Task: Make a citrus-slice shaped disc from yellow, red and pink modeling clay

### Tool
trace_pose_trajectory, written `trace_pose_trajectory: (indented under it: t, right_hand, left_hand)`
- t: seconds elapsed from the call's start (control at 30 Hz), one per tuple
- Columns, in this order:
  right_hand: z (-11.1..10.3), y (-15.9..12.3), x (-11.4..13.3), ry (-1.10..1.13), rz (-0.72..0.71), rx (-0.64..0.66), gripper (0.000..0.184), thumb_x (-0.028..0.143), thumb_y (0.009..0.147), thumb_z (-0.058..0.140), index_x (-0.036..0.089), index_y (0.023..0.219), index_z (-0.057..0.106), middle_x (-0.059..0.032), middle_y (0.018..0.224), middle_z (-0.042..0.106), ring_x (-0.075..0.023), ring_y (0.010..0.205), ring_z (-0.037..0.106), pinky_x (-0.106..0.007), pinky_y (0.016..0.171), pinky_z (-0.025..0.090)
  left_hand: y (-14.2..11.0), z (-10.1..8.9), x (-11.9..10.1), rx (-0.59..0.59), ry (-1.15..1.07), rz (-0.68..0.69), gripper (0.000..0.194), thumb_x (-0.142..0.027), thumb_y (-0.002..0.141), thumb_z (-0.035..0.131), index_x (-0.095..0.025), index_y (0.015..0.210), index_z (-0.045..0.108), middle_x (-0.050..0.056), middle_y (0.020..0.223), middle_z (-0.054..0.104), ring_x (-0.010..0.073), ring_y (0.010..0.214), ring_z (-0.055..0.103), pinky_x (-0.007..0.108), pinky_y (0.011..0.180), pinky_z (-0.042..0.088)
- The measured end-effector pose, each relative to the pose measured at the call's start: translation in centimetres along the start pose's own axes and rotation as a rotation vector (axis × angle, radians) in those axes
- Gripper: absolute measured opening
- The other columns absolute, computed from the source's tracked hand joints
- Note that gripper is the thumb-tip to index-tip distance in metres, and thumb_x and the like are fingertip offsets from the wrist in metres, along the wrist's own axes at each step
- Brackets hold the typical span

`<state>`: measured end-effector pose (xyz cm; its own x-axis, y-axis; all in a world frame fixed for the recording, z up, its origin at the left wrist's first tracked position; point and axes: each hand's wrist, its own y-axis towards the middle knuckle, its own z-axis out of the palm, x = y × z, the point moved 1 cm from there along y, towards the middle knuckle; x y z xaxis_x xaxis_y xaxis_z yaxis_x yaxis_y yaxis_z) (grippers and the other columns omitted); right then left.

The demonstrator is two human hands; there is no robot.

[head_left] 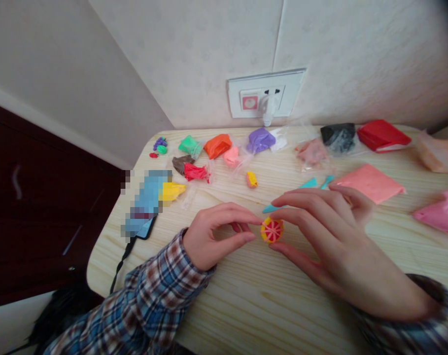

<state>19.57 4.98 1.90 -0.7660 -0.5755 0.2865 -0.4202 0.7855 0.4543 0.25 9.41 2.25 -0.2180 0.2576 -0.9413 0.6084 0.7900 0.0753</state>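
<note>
A small round modelling clay slice (pixel 272 230), with a yellow rim, a red face and pale pink spokes, is pinched between the thumb and a finger of my right hand (pixel 329 236). My left hand (pixel 220 234) is at its left side, thumb and index finger apart. The left index fingertip is at the slice's edge; I cannot tell whether it presses on it. Just behind the slice lies a teal plastic clay tool (pixel 271 209), partly hidden by my right fingers. Another teal tool (pixel 326 182) shows beyond my right knuckles. A small yellow and pink clay piece (pixel 251 179) lies farther back.
Bags of coloured clay line the back, among them orange (pixel 218 145), purple (pixel 260 140), black (pixel 338 137) and red (pixel 382 135). Pink packs (pixel 371 183) lie at right. Small clay fruits (pixel 160 145) sit at back left. A phone (pixel 145 229), partly blurred out, lies at left.
</note>
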Motion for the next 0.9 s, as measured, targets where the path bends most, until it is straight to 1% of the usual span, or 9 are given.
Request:
trace_pose_trajectory:
  t: [0.13, 0.23, 0.37, 0.47, 0.6, 0.7, 0.77, 0.9]
  right_hand:
    - [-0.1, 0.1, 0.3, -0.043, -0.020, 0.026, 0.019, 0.028, 0.088, 0.049, 0.019, 0.104, 0.052, -0.0079, 0.104, 0.062, -0.0241, 0.100, 0.054, -0.047, 0.093, 0.027]
    - [-0.1, 0.1, 0.6, -0.032, 0.000, 0.070, 0.020, 0.026, 0.087, 0.050, 0.021, 0.107, 0.051, -0.0070, 0.106, 0.063, -0.0241, 0.102, 0.055, -0.048, 0.095, 0.026]
    - [0.0, 0.2, 1.0, 0.004, -0.020, 0.054, 0.022, 0.023, 0.087, 0.050, 0.022, 0.109, 0.051, -0.0060, 0.105, 0.064, -0.0233, 0.102, 0.055, -0.048, 0.096, 0.026]
    - [0.0, 0.2, 1.2, 0.064, -0.017, 0.043, 0.024, 0.024, 0.087, 0.051, 0.021, 0.111, 0.050, -0.0064, 0.105, 0.064, -0.0228, 0.102, 0.054, -0.047, 0.094, 0.029]
    - [-0.2, 0.2, 0.8, 0.196, 0.090, 0.031, 0.028, 0.034, 0.085, 0.053, 0.020, 0.110, 0.051, -0.0072, 0.106, 0.061, -0.0238, 0.102, 0.053, -0.045, 0.088, 0.034]
    - [-0.3, 0.1, 0.3, 0.270, 0.184, 0.008, 0.021, 0.037, 0.085, 0.053, 0.024, 0.101, 0.055, -0.0052, 0.104, 0.060, -0.0229, 0.101, 0.054, -0.042, 0.085, 0.037]
    - [-0.4, 0.1, 0.2, 0.336, 0.223, 0.019, 0.016, 0.036, 0.085, 0.053, 0.026, 0.096, 0.058, -0.0034, 0.104, 0.059, -0.0215, 0.101, 0.054, -0.041, 0.085, 0.039]
    - [-0.4, 0.2, 0.0, 0.481, 0.282, 0.046, 0.014, 0.037, 0.085, 0.054, 0.028, 0.093, 0.061, -0.0027, 0.104, 0.059, -0.0206, 0.101, 0.055, -0.039, 0.085, 0.042]
  left_hand:
    - [0.0, 0.1, 0.2, -0.014, -0.058, -0.052, 0.015, -0.018, 0.077, 0.065, -0.012, 0.089, 0.069, 0.008, 0.086, 0.067, 0.0130, 0.069, 0.063, 0.025, 0.066, 0.054]
    - [0.0, 0.3, 0.3, -0.025, -0.183, -0.145, 0.014, -0.023, 0.076, 0.067, -0.011, 0.084, 0.069, 0.007, 0.081, 0.067, 0.0121, 0.062, 0.063, 0.023, 0.060, 0.054]
    - [0.1, 0.5, 0.3, -0.048, -0.307, -0.269, 0.024, -0.033, 0.072, 0.071, -0.011, 0.076, 0.066, 0.004, 0.069, 0.065, 0.0121, 0.058, 0.062, 0.023, 0.057, 0.054]
    - [0.2, 0.4, 0.3, -0.055, -0.333, -0.314, 0.028, -0.038, 0.069, 0.073, -0.010, 0.071, 0.065, 0.004, 0.065, 0.065, 0.0115, 0.057, 0.061, 0.023, 0.057, 0.053]
    - [0.3, 0.2, 0.3, -0.066, -0.391, -0.324, 0.028, -0.037, 0.068, 0.075, -0.010, 0.068, 0.065, 0.003, 0.064, 0.064, 0.0098, 0.055, 0.059, 0.020, 0.054, 0.050]
    - [0.3, 0.0, 0.4, -0.091, -0.431, -0.282, 0.025, -0.033, 0.069, 0.074, -0.010, 0.066, 0.065, 0.002, 0.063, 0.064, 0.0084, 0.055, 0.057, 0.018, 0.053, 0.048]
    - [0.3, 0.0, 0.5, -0.103, -0.434, -0.256, 0.023, -0.032, 0.070, 0.074, -0.011, 0.064, 0.064, 0.002, 0.062, 0.063, 0.0083, 0.056, 0.057, 0.019, 0.055, 0.048]
    - [0.3, -0.1, 0.6, -0.091, -0.428, -0.247, 0.026, -0.033, 0.071, 0.072, -0.012, 0.060, 0.062, 0.002, 0.059, 0.062, 0.0103, 0.058, 0.057, 0.022, 0.057, 0.049]
